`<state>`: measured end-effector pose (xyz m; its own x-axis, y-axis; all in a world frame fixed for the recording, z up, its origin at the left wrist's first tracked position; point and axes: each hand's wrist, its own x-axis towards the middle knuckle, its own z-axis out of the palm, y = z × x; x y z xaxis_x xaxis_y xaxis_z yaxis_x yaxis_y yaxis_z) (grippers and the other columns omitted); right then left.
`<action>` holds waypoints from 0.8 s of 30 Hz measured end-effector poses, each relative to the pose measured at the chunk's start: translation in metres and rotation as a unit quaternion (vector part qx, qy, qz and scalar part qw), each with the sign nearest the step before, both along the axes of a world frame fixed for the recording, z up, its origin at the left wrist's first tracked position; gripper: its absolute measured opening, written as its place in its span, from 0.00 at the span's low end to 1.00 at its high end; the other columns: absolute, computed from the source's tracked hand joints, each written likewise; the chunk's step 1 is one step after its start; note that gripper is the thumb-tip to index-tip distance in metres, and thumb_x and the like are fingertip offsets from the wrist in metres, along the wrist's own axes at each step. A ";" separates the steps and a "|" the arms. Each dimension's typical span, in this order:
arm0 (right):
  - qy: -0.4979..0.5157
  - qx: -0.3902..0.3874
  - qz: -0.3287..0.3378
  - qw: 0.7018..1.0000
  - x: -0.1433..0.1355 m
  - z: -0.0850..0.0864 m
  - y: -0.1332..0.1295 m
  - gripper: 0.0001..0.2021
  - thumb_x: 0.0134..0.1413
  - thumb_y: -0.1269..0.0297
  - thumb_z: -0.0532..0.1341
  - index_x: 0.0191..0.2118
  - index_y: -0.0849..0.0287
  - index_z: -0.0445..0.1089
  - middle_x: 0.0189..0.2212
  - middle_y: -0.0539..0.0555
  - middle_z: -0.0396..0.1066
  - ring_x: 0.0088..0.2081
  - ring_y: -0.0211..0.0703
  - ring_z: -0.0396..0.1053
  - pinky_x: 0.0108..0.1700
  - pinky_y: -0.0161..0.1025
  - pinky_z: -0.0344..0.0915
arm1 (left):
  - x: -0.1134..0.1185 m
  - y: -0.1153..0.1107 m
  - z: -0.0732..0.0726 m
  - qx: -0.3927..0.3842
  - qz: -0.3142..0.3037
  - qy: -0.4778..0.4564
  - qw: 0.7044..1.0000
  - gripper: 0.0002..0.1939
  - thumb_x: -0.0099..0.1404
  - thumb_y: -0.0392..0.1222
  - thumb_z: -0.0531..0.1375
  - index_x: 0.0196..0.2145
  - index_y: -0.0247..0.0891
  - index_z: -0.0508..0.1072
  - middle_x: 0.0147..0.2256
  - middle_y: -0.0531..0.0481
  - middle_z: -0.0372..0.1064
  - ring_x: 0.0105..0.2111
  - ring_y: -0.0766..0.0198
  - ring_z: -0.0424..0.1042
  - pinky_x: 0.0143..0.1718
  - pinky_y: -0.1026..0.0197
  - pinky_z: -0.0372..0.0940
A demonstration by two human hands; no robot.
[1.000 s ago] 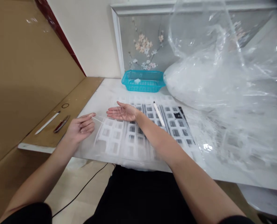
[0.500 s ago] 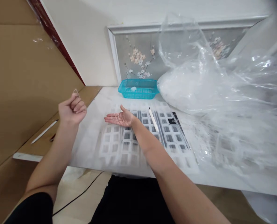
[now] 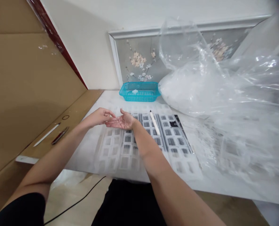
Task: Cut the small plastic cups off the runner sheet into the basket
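My right hand (image 3: 125,121) lies palm up with its fingers stretched out flat. Some small clear pieces seem to rest on the palm, too faint to name. Fingertips of my left hand (image 3: 101,116) meet the fingers of that palm from the left in a pinch; what is between them is too small to make out. Beneath both is a sheet of clear plastic with rows of square pockets (image 3: 170,140), partly over a dark backing. A white pen-like tool (image 3: 155,123) with a dark tip lies on it, right of my right hand.
A turquoise basket (image 3: 139,97) with a small whitish piece (image 3: 135,91) stands at the back. Big clear plastic bags (image 3: 200,84) fill the right side. On the left cardboard ledge lie a white stick (image 3: 46,135), a dark-red tool (image 3: 60,135) and a ring (image 3: 65,117).
My left hand, which was raised at the left pinching a small clear piece, has come down and right to my right palm. My right hand stays almost in place.
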<state>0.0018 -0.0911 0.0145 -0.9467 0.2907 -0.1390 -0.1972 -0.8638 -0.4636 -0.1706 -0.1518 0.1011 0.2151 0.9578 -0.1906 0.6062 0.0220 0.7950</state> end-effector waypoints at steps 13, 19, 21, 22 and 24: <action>-0.007 0.015 0.033 0.999 0.002 -0.003 0.007 0.55 0.52 0.28 0.27 0.51 0.78 0.66 0.39 0.76 0.76 0.43 0.56 0.78 0.41 0.46 0.77 | 0.003 -0.030 -0.018 0.113 0.082 -0.064 0.988 0.18 0.60 0.53 0.64 0.40 0.37 0.73 0.15 0.60 0.56 0.13 0.73 0.52 0.16 0.69 0.45; 0.002 0.043 0.055 0.998 0.003 -0.004 0.007 0.58 0.48 0.26 0.24 0.50 0.76 0.68 0.39 0.76 0.76 0.41 0.58 0.78 0.42 0.55 0.75 | 0.011 -0.075 -0.033 0.113 0.045 0.022 0.992 0.18 0.63 0.55 0.61 0.28 0.36 0.72 0.20 0.54 0.61 0.19 0.69 0.56 0.21 0.65 0.48; 0.007 0.047 0.056 0.997 0.002 -0.003 0.006 0.59 0.47 0.26 0.25 0.51 0.77 0.67 0.42 0.77 0.75 0.44 0.60 0.78 0.43 0.55 0.74 | 0.016 -0.093 -0.038 0.064 0.002 0.080 0.995 0.19 0.62 0.56 0.61 0.25 0.36 0.73 0.18 0.54 0.60 0.20 0.68 0.56 0.22 0.64 0.47; 0.010 0.047 0.055 0.997 0.002 -0.003 0.005 0.59 0.46 0.25 0.25 0.51 0.77 0.67 0.44 0.78 0.74 0.45 0.61 0.77 0.45 0.56 0.74 | 0.018 -0.100 -0.040 0.033 -0.016 0.103 0.994 0.19 0.62 0.56 0.61 0.26 0.36 0.75 0.17 0.55 0.59 0.19 0.67 0.55 0.21 0.64 0.46; 0.012 0.047 0.052 0.997 0.002 -0.002 0.004 0.60 0.45 0.24 0.26 0.52 0.78 0.66 0.46 0.78 0.73 0.48 0.63 0.75 0.46 0.57 0.73 | 0.023 -0.112 -0.044 -0.011 -0.037 0.123 0.992 0.18 0.61 0.56 0.62 0.29 0.36 0.77 0.17 0.55 0.58 0.19 0.67 0.54 0.21 0.64 0.44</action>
<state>0.0039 -0.0868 0.0130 -0.9751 0.2016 -0.0922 -0.1211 -0.8328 -0.5402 -0.1474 -0.2638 0.0570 0.2287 0.9365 -0.2659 0.7819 -0.0140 0.6232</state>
